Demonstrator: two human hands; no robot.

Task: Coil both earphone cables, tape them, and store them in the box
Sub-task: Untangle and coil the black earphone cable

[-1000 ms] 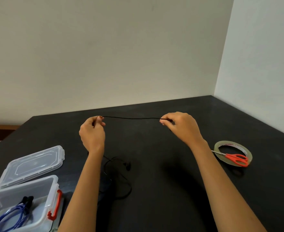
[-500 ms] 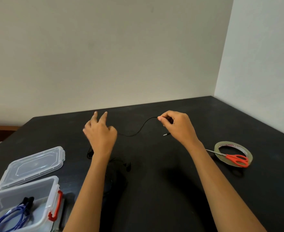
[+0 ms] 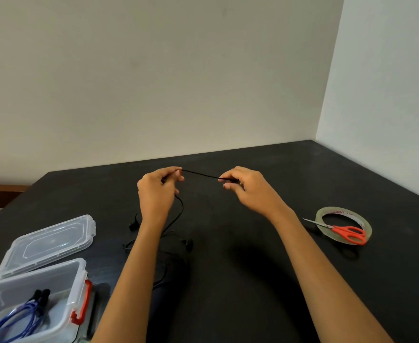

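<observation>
A black earphone cable (image 3: 199, 174) is stretched between my two hands above the black table (image 3: 253, 243). My left hand (image 3: 157, 191) pinches one point of it; my right hand (image 3: 249, 188) pinches the other end. The rest of the cable hangs from my left hand and lies loose on the table, with earbuds (image 3: 187, 242) beside my left forearm. A clear plastic box (image 3: 80, 273) with red latches stands at the lower left and holds a coiled blue earphone cable (image 3: 18, 315).
The box's clear lid (image 3: 47, 243) lies on the table behind the box. A roll of clear tape (image 3: 343, 226) sits at the right with orange-handled scissors (image 3: 347, 232) resting across it. Walls close the table's far and right sides.
My left hand, which had let go with fingers spread, has pinched the cable again. The slack span is pulled straight between my hands, which are now closer together.
</observation>
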